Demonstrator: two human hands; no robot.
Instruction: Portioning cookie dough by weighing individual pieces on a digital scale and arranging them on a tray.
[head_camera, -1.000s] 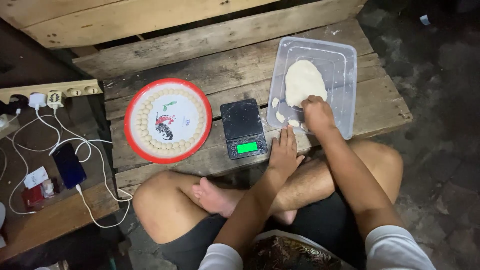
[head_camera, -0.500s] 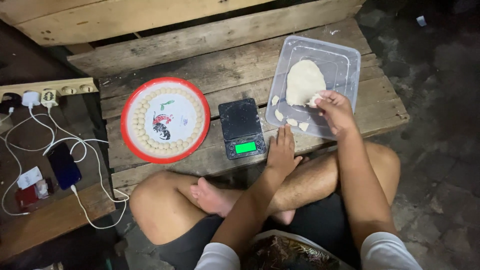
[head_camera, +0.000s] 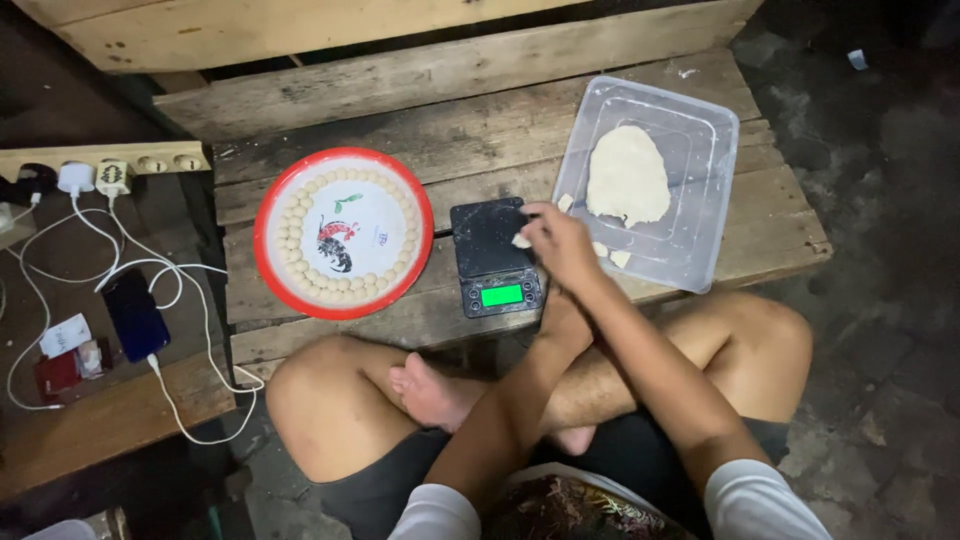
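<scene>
We see the right hand (head_camera: 562, 243) over the right edge of a small black digital scale (head_camera: 495, 256), its fingers pinched on a small piece of dough (head_camera: 521, 240) held just above the scale's platform. The left hand (head_camera: 566, 318) sits below and behind the right wrist, mostly hidden by it, so we cannot tell whether it is open or holding anything; it seems to rest at the front edge of the wooden pallet table (head_camera: 400, 95).

The scale's green display (head_camera: 502, 295) is lit. Just right of the scale lies a clear plastic tray (head_camera: 700, 130) with a large flat lump of dough (head_camera: 627, 176) in it and a few small scraps near its lower left corner. To the left of the scale stands a round red-rimmed plate (head_camera: 343, 232) with small dough balls (head_camera: 290, 225) lined around its inner edge. Further left, a dark phone (head_camera: 133, 313) lies on a lower board, plugged by a white cable (head_camera: 120, 250) into a power strip (head_camera: 120, 160).
</scene>
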